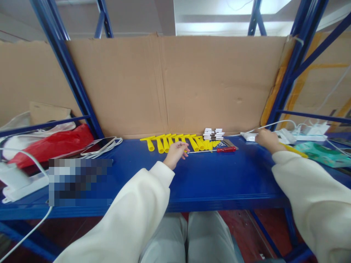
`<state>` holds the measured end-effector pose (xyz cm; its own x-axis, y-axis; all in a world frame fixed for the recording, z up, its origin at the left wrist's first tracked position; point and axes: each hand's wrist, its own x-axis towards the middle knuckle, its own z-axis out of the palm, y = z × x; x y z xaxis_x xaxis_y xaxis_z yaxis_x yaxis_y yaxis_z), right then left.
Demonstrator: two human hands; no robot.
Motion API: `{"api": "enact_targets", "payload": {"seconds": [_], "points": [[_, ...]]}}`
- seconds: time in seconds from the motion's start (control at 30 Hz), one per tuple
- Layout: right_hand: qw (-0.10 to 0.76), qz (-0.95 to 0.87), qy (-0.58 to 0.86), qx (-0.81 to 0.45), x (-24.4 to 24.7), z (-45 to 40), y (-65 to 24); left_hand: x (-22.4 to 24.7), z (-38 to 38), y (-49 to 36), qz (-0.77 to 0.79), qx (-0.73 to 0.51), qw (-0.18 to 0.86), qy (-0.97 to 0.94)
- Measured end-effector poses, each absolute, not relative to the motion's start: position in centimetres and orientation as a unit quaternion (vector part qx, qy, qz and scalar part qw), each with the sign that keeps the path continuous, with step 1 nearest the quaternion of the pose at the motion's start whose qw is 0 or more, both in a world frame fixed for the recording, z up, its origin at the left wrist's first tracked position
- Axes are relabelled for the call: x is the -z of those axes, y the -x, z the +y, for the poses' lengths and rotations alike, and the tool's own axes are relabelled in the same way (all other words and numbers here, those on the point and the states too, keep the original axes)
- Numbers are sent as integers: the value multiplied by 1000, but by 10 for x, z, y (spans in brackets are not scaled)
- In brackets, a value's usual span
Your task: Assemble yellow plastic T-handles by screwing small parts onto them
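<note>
My left hand hovers over the blue shelf just in front of a row of several yellow T-shaped parts, its fingers partly spread and nothing visible in them. My right hand is at the right rear of the shelf, by a small white item; its fingers are curled, and what they hold, if anything, is hidden. A screwdriver with a red handle lies right of my left hand. Behind it sits a stack of white pieces.
A white power strip, a green packet and cables lie at the right. On the left are a red bag, a phone with a coiled white cable, and a white adapter. Cardboard backs the blue shelf.
</note>
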<state>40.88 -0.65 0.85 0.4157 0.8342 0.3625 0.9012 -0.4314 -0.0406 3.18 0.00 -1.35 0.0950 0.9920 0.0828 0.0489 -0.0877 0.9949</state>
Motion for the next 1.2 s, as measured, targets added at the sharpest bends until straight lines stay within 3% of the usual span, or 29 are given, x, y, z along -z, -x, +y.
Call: {"api": "enact_targets", "payload": {"seconds": [0.27,0.4,0.57,0.77,1.2], "points": [[348,-574,728,139,-34,13,-339,13,5,-31,479,-482,462,-570],[390,-602,691,86,-35,26,-283,16,14,-28,490,-487,435,-577],[306,-654,692,19,-13,37,-223,23,26,-21,512,-477,357,-619],[231,-701,675,7,16,32,-213,28,30,-13,487,-451,225,-713],[169,-678,714,43,20,27,-206,25,27,-10,499,-417,206,-731]]}}
